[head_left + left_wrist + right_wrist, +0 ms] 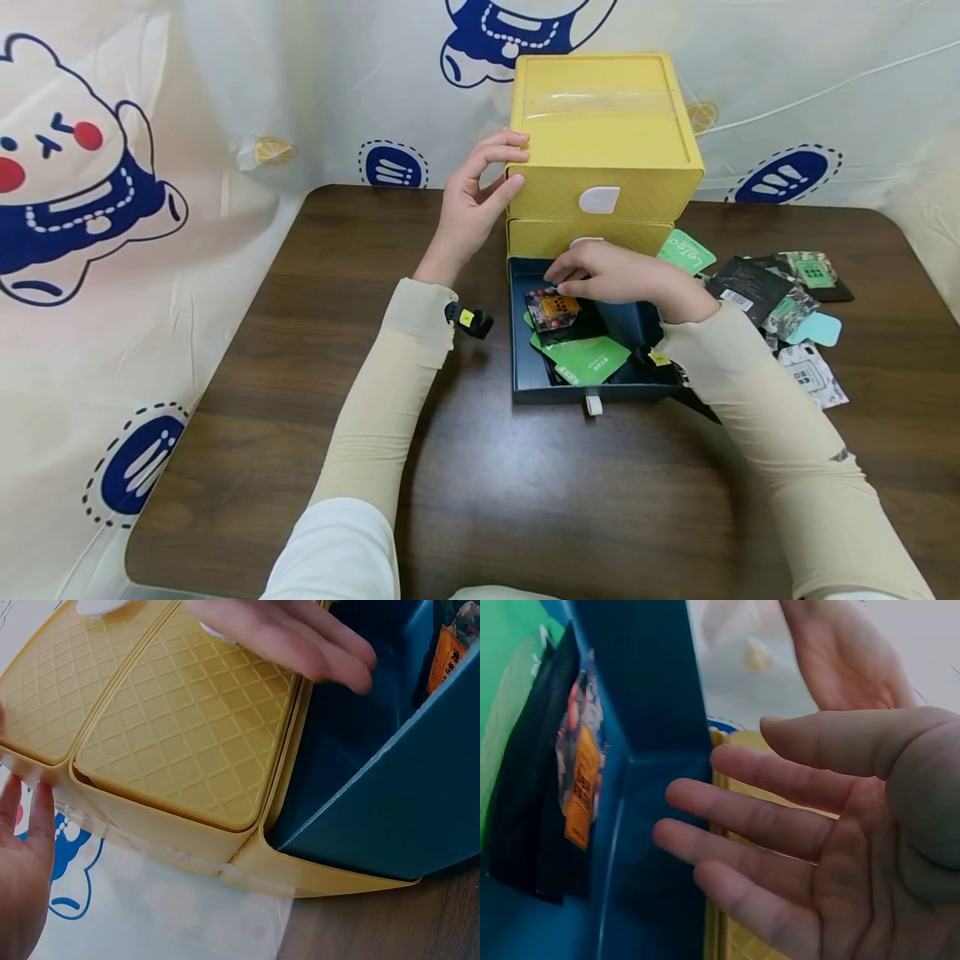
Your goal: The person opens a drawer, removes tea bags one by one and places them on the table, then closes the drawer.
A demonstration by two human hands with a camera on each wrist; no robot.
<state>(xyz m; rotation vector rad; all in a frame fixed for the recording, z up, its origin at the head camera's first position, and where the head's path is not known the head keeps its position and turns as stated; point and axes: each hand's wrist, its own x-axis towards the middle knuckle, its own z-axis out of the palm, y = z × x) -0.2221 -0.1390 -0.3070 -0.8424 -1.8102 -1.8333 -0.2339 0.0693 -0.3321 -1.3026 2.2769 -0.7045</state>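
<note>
A yellow box (607, 133) with stacked drawers stands at the table's back. Its bottom drawer (551, 395), blue inside with a white pull tab (594, 406), is pulled out. My left hand (474, 196) rests its fingertips and thumb on the box's upper left side, steadying nothing else. Over the back of the drawer hovers my right hand (618, 277), its fingers extended and holding nothing in the right wrist view. Below it lie a black packet (588, 323) with an orange label (581, 799) and a green packet (596, 360). Other drawer contents are partly hidden.
Right of the box lies a loose pile of packets: a green one (686, 250), a black one (750, 287) with a barcode, a light-blue piece (817, 329) and a white one (813, 375). A printed curtain (300, 83) hangs behind the brown table (300, 400).
</note>
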